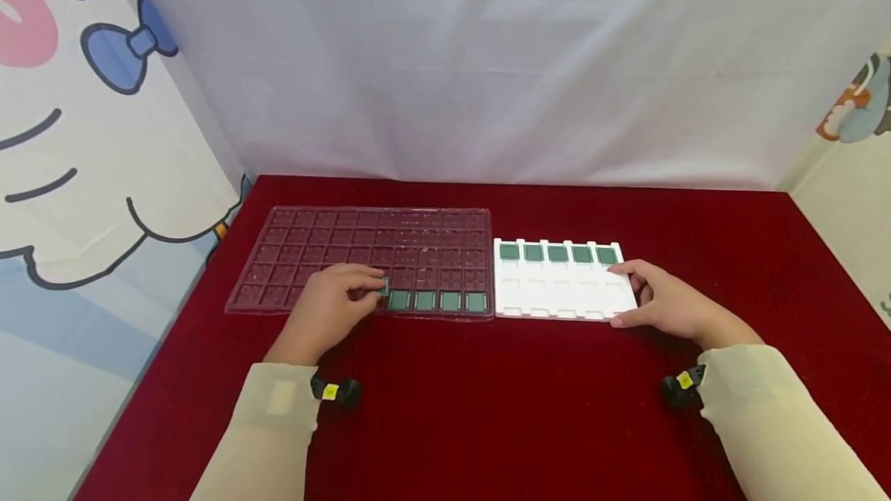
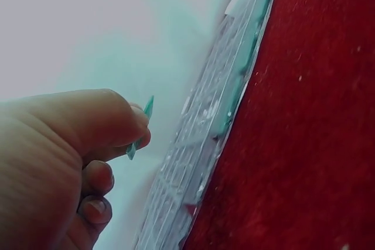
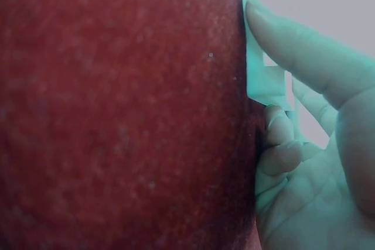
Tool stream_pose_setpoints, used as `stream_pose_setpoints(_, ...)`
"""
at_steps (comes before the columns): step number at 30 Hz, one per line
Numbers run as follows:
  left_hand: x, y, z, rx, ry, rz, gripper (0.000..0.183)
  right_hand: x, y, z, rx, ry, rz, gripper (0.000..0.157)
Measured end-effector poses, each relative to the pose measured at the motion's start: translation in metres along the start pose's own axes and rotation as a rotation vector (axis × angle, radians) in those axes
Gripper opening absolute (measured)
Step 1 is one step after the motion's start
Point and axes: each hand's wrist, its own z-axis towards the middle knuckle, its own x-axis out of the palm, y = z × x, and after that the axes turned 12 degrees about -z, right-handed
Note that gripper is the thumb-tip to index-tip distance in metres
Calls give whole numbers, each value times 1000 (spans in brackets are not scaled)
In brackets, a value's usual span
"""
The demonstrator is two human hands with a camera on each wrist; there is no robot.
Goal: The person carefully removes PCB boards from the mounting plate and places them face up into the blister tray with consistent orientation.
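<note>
My left hand [image 1: 334, 300] pinches a small thin green square chip [image 1: 384, 287] between thumb and fingertips. In the left wrist view that chip [image 2: 149, 108] is tilted nearly on edge, raised above a clear plastic tray [image 1: 295, 253] with a grid of pockets. Several more green chips [image 1: 449, 301] fill the right part of this tray's nearest row. To its right lies a white tray [image 1: 557, 296], with several green chips [image 1: 558, 253] along its far row. My right hand [image 1: 664, 304] grips the white tray's right end, thumb at the near corner and fingers along the side.
Both trays lie flat, end to end, on a table with a red cloth [image 1: 487, 408]. A white curtain [image 1: 487, 60] hangs behind the table. At the left stands a panel with cartoon shapes [image 1: 104, 176].
</note>
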Motion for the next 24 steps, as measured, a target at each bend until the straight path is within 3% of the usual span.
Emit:
stream_pose_setpoints(11,-6,1,0,-8,56,39,22,0,-1,0,-5,-3,-3,89)
stream_pose_setpoints(24,-5,5,-1,-19,74,42,22,1,-4,2,-10,-6,-6,89)
